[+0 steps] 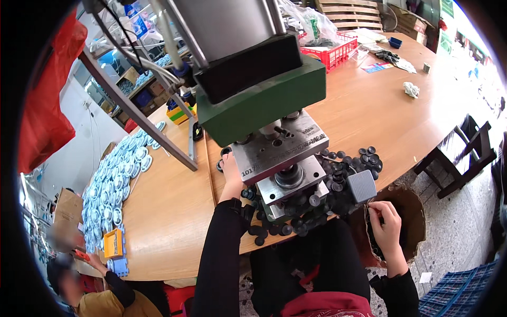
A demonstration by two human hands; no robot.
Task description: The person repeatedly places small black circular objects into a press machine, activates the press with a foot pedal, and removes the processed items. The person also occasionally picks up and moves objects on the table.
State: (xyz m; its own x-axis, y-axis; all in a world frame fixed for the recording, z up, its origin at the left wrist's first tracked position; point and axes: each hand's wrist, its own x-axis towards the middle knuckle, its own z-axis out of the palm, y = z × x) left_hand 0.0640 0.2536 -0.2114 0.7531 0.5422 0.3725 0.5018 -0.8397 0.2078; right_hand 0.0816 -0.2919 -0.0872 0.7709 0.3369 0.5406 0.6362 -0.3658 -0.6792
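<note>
In front of me stands a press with a green head [264,98] above a metal upper die plate [285,145]. Below that plate, a round metal die [289,177] sits on a lower plate [270,196]. My left hand [231,170] reaches along the left side of the upper plate, close to dark round pieces [226,151]; its fingertips are partly hidden. Black rubber-like discs [338,169] lie heaped around the press base. My right hand [387,228] hangs over an open cardboard box [414,211], fingers curled together; anything between them is too small to make out.
A grey ribbed block [362,186] sits at the table edge, right of the press. Light-blue plastic parts [113,185] cover the table's left side. Another person [105,290] works at lower left beside a yellow bin [113,243]. A red crate [338,53] and dark chair [459,153] stand right.
</note>
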